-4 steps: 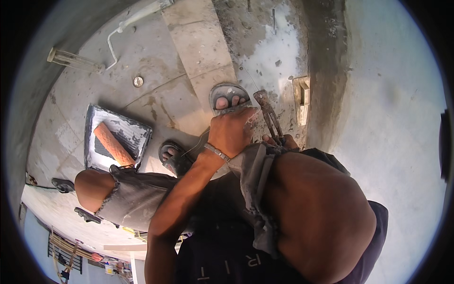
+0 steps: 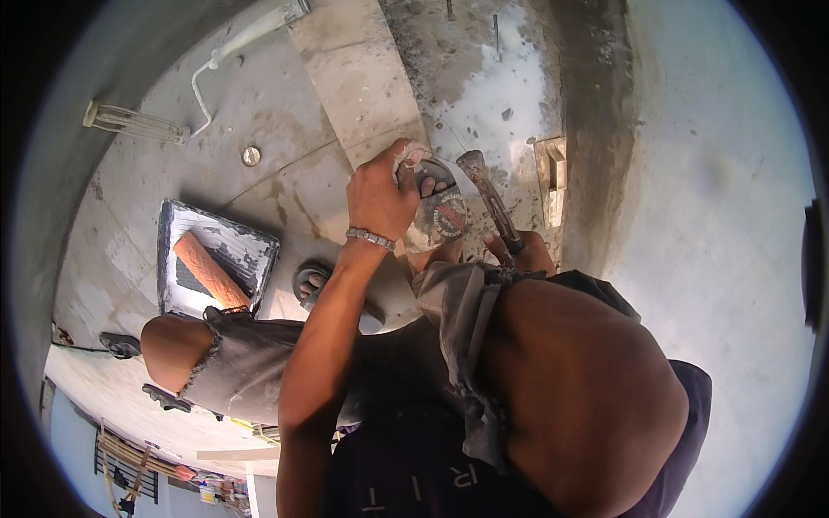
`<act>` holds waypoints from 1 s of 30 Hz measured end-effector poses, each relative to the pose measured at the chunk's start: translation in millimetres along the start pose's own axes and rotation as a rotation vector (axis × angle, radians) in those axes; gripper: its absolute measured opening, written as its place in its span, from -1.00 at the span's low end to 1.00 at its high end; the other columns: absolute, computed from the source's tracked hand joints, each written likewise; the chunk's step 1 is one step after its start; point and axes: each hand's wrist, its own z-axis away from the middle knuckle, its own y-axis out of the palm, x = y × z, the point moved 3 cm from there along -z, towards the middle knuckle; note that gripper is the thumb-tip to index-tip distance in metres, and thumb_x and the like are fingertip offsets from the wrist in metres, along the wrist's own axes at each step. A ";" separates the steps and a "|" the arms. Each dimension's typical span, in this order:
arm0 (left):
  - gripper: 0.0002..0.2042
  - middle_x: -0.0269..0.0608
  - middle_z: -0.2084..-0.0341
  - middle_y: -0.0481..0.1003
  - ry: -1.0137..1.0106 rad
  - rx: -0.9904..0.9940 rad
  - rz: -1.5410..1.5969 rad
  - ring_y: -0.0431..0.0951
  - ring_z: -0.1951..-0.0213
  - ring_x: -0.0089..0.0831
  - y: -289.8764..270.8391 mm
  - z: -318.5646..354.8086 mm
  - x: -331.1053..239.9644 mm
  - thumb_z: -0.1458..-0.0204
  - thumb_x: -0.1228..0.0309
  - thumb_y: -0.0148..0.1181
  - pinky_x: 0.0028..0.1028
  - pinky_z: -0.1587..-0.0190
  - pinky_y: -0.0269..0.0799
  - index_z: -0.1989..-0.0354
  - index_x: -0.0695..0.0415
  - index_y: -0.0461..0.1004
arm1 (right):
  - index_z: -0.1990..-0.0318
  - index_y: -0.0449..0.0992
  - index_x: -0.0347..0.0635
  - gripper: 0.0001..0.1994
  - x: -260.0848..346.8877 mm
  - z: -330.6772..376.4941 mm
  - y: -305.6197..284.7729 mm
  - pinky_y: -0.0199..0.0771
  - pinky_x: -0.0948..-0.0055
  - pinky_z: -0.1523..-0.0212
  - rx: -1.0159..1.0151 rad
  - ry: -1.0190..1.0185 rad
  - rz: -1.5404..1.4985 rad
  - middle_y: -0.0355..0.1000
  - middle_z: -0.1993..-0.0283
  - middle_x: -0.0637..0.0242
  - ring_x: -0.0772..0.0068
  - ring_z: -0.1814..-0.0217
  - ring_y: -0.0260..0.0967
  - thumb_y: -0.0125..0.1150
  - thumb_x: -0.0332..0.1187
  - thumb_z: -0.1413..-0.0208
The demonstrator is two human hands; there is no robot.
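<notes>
My left hand [image 2: 380, 197] is closed just beside the toes of my sandalled right foot [image 2: 442, 217]. Its thumb and fingers are pinched, with whitish stains on them; what lies between them is too fine to make out. Partly hidden by my raised right knee, my right hand [image 2: 528, 252] grips the handles of a rusty pair of pincers [image 2: 490, 200]. Their dark head points up and away, to the right of the foot. A small gap separates the pincers from my left hand.
On the left lies a black paint tray [image 2: 164, 250] with white paint and an orange roller [image 2: 210, 268]. Farther off are a white bent-handled roller frame [image 2: 138, 119] and a round floor drain [image 2: 250, 156]. An open wall box [image 2: 553, 181] stands by the right wall [image 2: 717, 216].
My left hand has moved left and farther away, uncovering the sandal strap. The pincers have turned slightly, and their handles appear closer together.
</notes>
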 end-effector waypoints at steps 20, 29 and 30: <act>-0.61 0.24 0.27 0.62 0.256 -0.077 -0.073 0.56 0.08 0.24 -7.4 -93.8 -90.7 -0.04 0.45 0.17 -0.03 -0.07 0.46 -0.09 0.15 0.57 | 0.51 0.49 -0.39 -0.42 62.4 -54.3 -24.6 0.20 0.21 0.53 -0.268 -0.294 -0.097 0.18 0.74 0.27 0.46 0.63 0.04 0.20 0.03 -0.35; -0.66 0.20 0.17 0.61 0.193 0.148 -0.068 0.53 0.09 0.29 6.2 -116.5 -83.8 -0.04 0.41 0.17 -0.05 -0.13 0.41 -0.01 0.15 0.61 | 0.49 0.48 -0.41 -0.42 49.0 -100.5 -21.9 0.22 0.20 0.55 -0.328 -0.385 -0.009 0.20 0.74 0.19 0.43 0.68 0.09 0.16 0.02 -0.38; -0.67 0.21 0.17 0.61 0.181 0.118 -0.110 0.52 0.07 0.30 -2.4 -125.1 -80.1 -0.05 0.40 0.17 -0.06 -0.14 0.41 -0.01 0.16 0.61 | 0.48 0.48 -0.41 -0.43 57.0 -91.2 -23.7 0.23 0.21 0.55 -0.331 -0.446 0.046 0.21 0.74 0.19 0.43 0.68 0.10 0.17 0.02 -0.37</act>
